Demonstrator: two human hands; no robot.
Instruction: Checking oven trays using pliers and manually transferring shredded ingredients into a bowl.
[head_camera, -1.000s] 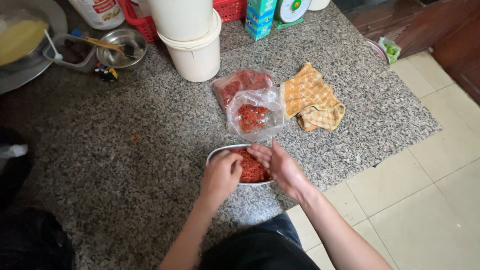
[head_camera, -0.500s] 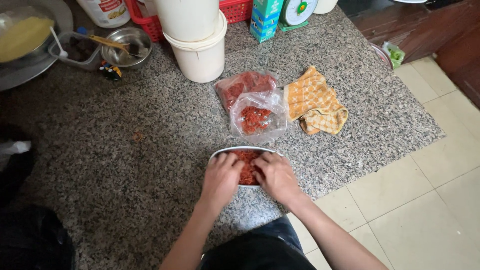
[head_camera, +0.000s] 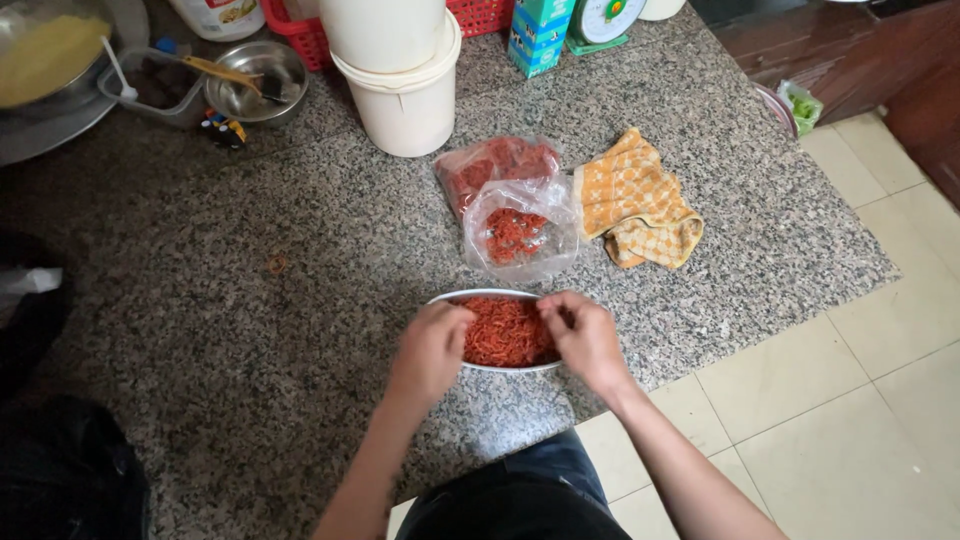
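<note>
Granite counter (head_camera: 250, 330) edge sits just under your metal bowl (head_camera: 480, 297); both hands (head_camera: 432, 345) (head_camera: 585, 335) curl over red shreds (head_camera: 505, 330), grip hidden

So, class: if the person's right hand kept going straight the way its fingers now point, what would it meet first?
The right hand points left across the metal bowl, so it would probably meet the red shredded food first, then the left hand. Depth is unclear.
</note>
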